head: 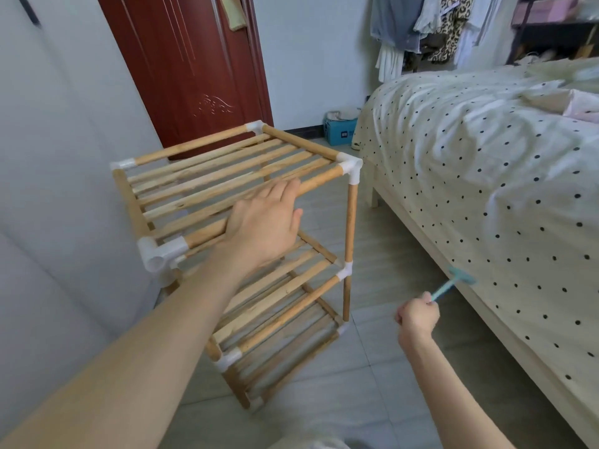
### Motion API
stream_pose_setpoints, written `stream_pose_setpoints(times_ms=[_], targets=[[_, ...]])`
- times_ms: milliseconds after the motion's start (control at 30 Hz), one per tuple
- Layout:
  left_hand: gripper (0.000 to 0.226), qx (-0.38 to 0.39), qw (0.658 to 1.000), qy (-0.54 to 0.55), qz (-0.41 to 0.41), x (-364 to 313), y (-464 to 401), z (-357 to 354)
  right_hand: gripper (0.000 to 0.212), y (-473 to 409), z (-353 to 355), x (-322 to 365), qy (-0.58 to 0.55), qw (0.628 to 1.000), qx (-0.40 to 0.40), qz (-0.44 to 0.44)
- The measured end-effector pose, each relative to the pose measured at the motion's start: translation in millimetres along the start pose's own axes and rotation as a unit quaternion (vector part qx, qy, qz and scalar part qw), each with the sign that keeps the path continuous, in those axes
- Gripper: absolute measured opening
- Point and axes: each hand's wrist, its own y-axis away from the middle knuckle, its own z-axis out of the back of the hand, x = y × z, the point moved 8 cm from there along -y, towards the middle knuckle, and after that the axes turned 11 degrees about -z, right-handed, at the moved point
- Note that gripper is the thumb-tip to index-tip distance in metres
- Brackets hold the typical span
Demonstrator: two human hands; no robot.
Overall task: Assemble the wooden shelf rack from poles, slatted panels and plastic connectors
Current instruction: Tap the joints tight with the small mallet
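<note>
The wooden shelf rack (236, 241) stands on the tiled floor (372, 345), at about ten o'clock from the middle of the view, between the white wall on one side and the bed (486, 176) on the other. It has three slatted panels, one above the other, joined by poles and white plastic connectors. The top slatted panel (207, 176) is framed by poles on all four sides, with a corner connector (350, 168) at its two o'clock end and another connector (158, 256) at seven o'clock, whose open socket faces the person.

The left hand (264, 225) lies flat on the near front pole (259, 209) of the top panel, fingers straight and together, pressing down and not gripping. The right hand (416, 317), low at four o'clock and well apart from the rack, is curled into a fist around the handle of a small light-blue plastic hammer (453, 283), whose blurred head points up towards the edge of the bed.

Behind the rack is a dark red door (194, 69). A blue box (340, 131) sits on the floor at the foot of the bed, and clothes (431, 24) hang at one o'clock.
</note>
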Motion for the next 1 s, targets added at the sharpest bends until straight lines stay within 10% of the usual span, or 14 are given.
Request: stream_pose_setpoints(times_ms=[200,333,467,600,767,900,1000], targets=[[0.049,-0.014,1.000,-0.017,-0.002,5,-1,-1,0.031,9,-70,-59,0.144,0.969,0.181,-0.093],[0.048,-0.021,1.000,-0.022,0.003,4,-3,-3,0.016,-7,-42,-37,0.099,0.992,0.057,-0.060],[0.049,-0.022,0.999,-0.024,0.006,6,-2,-3,0.024,12,-72,-71,0.206,0.953,0.209,-0.073],[0.049,-0.022,1.000,-0.013,0.010,5,-4,-4,0.032,-16,-36,-42,0.047,0.993,0.034,-0.101],[0.049,-0.025,1.000,-0.009,0.005,5,-1,-2,0.032,2,-80,-55,0.155,0.963,0.194,-0.106],[0.050,-0.024,1.000,0.000,0.004,3,-3,-3,0.020,-19,-58,-31,0.028,0.993,0.042,-0.111],[0.051,-0.026,1.000,-0.002,0.001,6,-3,-2,0.023,-2,-86,-40,0.152,0.971,0.167,-0.073]])
